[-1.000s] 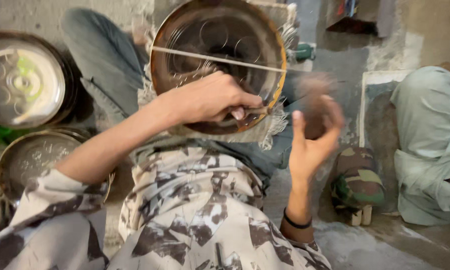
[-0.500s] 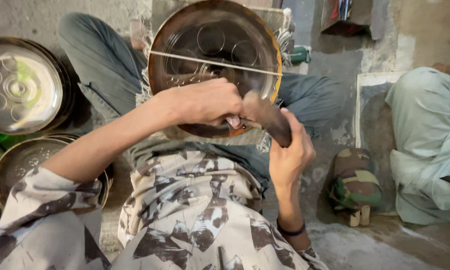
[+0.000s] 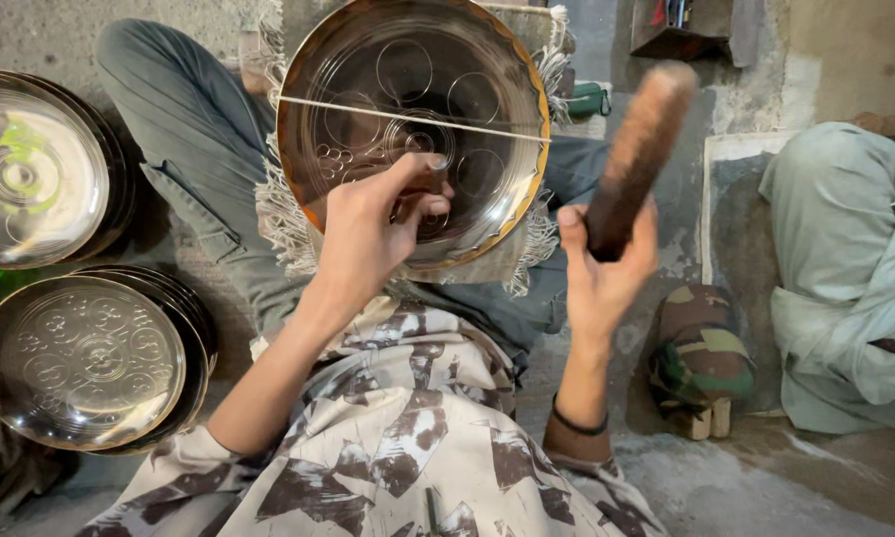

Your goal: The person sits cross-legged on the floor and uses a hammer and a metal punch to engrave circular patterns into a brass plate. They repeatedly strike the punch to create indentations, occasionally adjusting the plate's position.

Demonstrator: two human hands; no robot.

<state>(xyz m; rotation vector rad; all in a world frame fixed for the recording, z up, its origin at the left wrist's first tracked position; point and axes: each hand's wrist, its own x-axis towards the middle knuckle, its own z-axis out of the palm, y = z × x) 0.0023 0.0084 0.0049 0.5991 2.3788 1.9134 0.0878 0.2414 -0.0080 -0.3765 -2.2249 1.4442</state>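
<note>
Left hand (image 3: 368,234) fingers pinch a punch (image 3: 430,179) on brass tray (image 3: 368,60); right hand (image 3: 607,273) fingers grip mallet (image 3: 638,149).

A floor-level metalworking workshop: stacks of round engraved brass trays (image 3: 80,363) at the frame's left, rough grey concrete floor (image 3: 766,477), a worn wooden mallet (image 3: 634,154) at upper right.

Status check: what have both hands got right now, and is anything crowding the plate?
Left hand pinching small tool against engraved round plate. Right hand gripping wooden mallet, raised clear. Taut string crosses plate; stacked plates aside.
</note>
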